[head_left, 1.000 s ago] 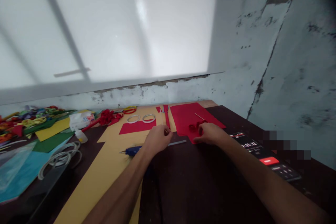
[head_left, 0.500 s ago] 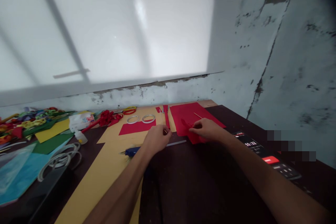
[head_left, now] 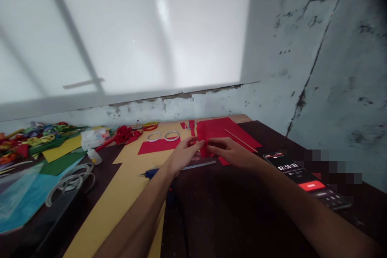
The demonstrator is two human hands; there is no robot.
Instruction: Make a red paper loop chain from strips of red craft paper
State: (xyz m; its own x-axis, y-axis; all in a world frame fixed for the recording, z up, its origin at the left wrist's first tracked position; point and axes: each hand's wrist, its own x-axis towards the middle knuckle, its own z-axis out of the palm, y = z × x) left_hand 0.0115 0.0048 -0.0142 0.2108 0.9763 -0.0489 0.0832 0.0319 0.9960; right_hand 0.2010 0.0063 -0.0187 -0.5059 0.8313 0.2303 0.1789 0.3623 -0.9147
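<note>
A small red piece of thin sheet (head_left: 203,141) stands upright between my hands; whether it is paper or felt I cannot tell. My left hand (head_left: 184,154) pinches its left side with thumb and fingers. From the right, my right hand (head_left: 226,148) grips the other side near the middle. Behind and right of it lies a large red sheet (head_left: 223,125), with a thin wooden stick (head_left: 241,140) resting across it. Below my hands is a translucent glue stick (head_left: 200,165). A blue glue gun (head_left: 151,173) lies beside my left wrist.
Two silvery rings (head_left: 171,136) rest by a red rectangle (head_left: 157,147) on tan board (head_left: 127,185). Yellow-red scissors (head_left: 150,125), a red flower (head_left: 124,134), a small bottle (head_left: 95,156) and a coiled white cable (head_left: 68,181) lie left. A phone (head_left: 302,177) lies right.
My left hand has moved up and right to the red piece, which now stands upright between both hands. My right hand has shifted left; the wooden stick now lies on the red sheet.
</note>
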